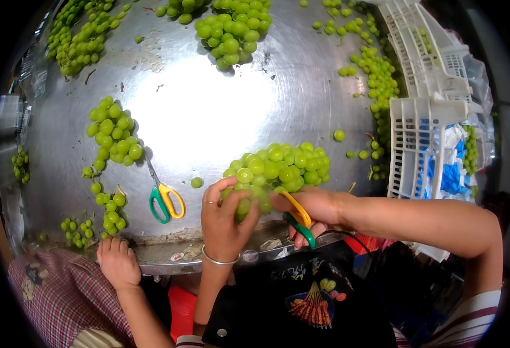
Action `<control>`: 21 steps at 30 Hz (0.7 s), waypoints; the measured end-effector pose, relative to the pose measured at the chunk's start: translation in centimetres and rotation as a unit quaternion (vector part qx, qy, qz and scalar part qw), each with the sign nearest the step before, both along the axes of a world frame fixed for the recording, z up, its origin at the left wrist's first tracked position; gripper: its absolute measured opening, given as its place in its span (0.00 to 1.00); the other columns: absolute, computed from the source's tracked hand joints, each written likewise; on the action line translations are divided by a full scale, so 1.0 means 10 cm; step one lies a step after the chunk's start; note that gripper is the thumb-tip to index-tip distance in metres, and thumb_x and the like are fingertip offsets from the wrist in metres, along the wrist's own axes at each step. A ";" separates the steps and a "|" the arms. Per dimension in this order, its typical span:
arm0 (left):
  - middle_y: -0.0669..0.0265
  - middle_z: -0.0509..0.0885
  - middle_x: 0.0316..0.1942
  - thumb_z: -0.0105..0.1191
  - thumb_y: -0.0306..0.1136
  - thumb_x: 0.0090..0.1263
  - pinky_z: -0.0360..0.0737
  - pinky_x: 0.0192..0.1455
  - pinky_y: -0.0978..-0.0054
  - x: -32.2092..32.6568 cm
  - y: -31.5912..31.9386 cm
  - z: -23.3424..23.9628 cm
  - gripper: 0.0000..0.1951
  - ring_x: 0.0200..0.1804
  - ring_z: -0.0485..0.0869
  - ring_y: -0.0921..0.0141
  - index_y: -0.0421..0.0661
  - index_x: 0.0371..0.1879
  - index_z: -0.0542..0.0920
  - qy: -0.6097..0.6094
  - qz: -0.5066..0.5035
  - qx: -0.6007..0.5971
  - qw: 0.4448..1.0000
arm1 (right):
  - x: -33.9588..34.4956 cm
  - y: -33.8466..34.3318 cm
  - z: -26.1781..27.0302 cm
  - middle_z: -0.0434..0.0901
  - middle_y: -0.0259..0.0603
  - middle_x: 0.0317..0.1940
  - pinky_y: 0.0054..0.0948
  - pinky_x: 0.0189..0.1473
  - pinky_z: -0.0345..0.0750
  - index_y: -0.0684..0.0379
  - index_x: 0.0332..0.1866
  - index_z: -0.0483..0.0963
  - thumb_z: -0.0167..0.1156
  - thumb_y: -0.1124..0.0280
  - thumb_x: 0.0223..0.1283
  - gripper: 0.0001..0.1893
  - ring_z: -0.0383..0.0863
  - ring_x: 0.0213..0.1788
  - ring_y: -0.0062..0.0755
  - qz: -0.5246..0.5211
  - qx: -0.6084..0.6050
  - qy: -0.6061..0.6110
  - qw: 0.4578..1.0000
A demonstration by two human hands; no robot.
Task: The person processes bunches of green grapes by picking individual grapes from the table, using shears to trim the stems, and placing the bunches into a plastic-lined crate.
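A large bunch of green grapes rests on the metal table just in front of me. My left hand, with a ring and a bracelet, holds the near left side of the bunch between its fingers. In my right hand is a pair of scissors with yellow and green handles, close against the bunch. The scissor blades are hidden behind fingers and grapes. A second pair of scissors lies on the table to the left, its tips beside a smaller grape bunch.
More grape bunches lie at the far side. Loose grapes and clusters line the right edge beside white plastic crates. Another person's hand rests at the metal table's near left edge, beside small clusters.
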State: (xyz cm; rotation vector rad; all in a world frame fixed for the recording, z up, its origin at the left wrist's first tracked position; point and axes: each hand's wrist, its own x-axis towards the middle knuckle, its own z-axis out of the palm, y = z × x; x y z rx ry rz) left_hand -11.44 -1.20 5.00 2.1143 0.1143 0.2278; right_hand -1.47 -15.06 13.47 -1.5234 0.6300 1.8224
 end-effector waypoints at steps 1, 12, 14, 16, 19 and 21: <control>0.58 0.73 0.42 0.60 0.25 0.48 0.73 0.43 0.71 0.00 0.00 0.00 0.09 0.42 0.75 0.63 0.42 0.29 0.77 0.001 -0.001 0.000 1.000 | 0.00 0.00 -0.01 0.74 0.43 0.22 0.20 0.23 0.80 0.69 0.50 0.63 0.47 0.41 0.55 0.35 0.79 0.20 0.27 -0.015 0.001 0.001 1.000; 0.59 0.74 0.41 0.60 0.23 0.46 0.73 0.43 0.73 -0.02 0.01 0.02 0.10 0.42 0.76 0.64 0.41 0.28 0.77 0.017 0.003 -0.018 1.000 | -0.08 0.01 -0.02 0.75 0.44 0.22 0.21 0.24 0.80 0.65 0.56 0.58 0.45 0.42 0.57 0.34 0.79 0.21 0.28 -0.045 -0.028 0.021 0.998; 0.59 0.74 0.41 0.60 0.23 0.46 0.73 0.43 0.73 -0.02 0.01 0.01 0.10 0.41 0.76 0.64 0.40 0.28 0.77 0.016 0.001 -0.020 1.000 | -0.07 0.02 -0.06 0.75 0.44 0.22 0.22 0.24 0.80 0.65 0.55 0.59 0.45 0.42 0.56 0.34 0.79 0.21 0.28 -0.056 -0.019 0.020 0.998; 0.59 0.74 0.41 0.60 0.23 0.45 0.73 0.43 0.73 -0.01 0.02 0.01 0.10 0.41 0.76 0.64 0.40 0.28 0.77 0.015 0.000 -0.021 1.000 | -0.05 0.03 -0.08 0.75 0.44 0.22 0.21 0.23 0.79 0.65 0.54 0.59 0.46 0.42 0.56 0.34 0.79 0.20 0.28 -0.062 -0.024 0.034 0.997; 0.59 0.74 0.41 0.60 0.23 0.45 0.73 0.43 0.73 0.00 0.01 -0.01 0.10 0.42 0.76 0.64 0.40 0.27 0.77 0.015 -0.006 -0.030 0.999 | -0.06 0.04 -0.11 0.75 0.43 0.20 0.20 0.21 0.77 0.66 0.50 0.63 0.48 0.43 0.56 0.32 0.77 0.18 0.26 -0.061 -0.035 -0.001 0.998; 0.59 0.75 0.40 0.60 0.22 0.45 0.73 0.42 0.74 0.00 0.02 -0.01 0.09 0.42 0.76 0.64 0.40 0.27 0.77 0.010 0.000 -0.027 1.000 | -0.14 0.00 -0.16 0.74 0.44 0.19 0.23 0.20 0.76 0.68 0.41 0.66 0.51 0.44 0.54 0.30 0.76 0.18 0.28 -0.071 -0.023 -0.044 0.996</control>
